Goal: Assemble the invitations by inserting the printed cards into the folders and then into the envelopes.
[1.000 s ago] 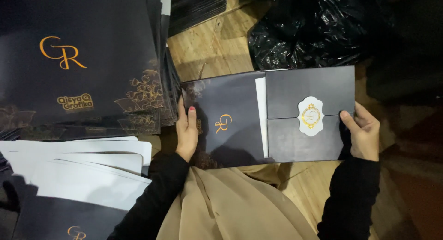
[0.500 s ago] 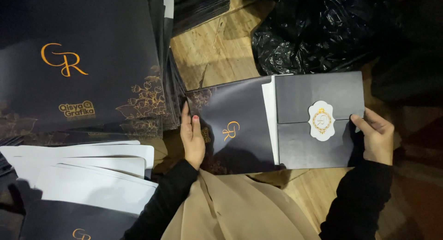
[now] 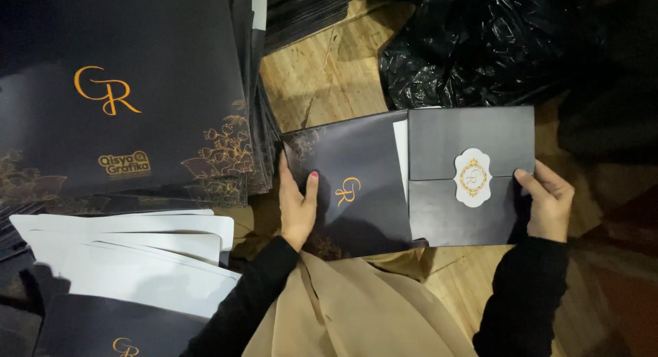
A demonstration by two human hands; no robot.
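Observation:
My left hand point(image 3: 296, 205) lies flat on the left edge of a dark sleeve point(image 3: 353, 185) with a gold monogram and gold flower print. My right hand point(image 3: 546, 199) grips the right edge of a dark folded card point(image 3: 466, 148) with a white-and-gold oval seal point(image 3: 473, 176) over its flaps. The card's left end overlaps the sleeve's right opening, where a thin white edge shows. Both pieces rest over my lap on beige cloth point(image 3: 356, 309).
A tall stack of large dark printed sheets point(image 3: 123, 89) fills the upper left. White-backed die-cut sheets point(image 3: 137, 261) fan out at the lower left. A crumpled black plastic bag point(image 3: 473, 41) lies at the top right on the wooden floor point(image 3: 315, 69).
The card has shifted right relative to the sleeve, and my right hand moved with it. My left hand stays on the sleeve's left edge.

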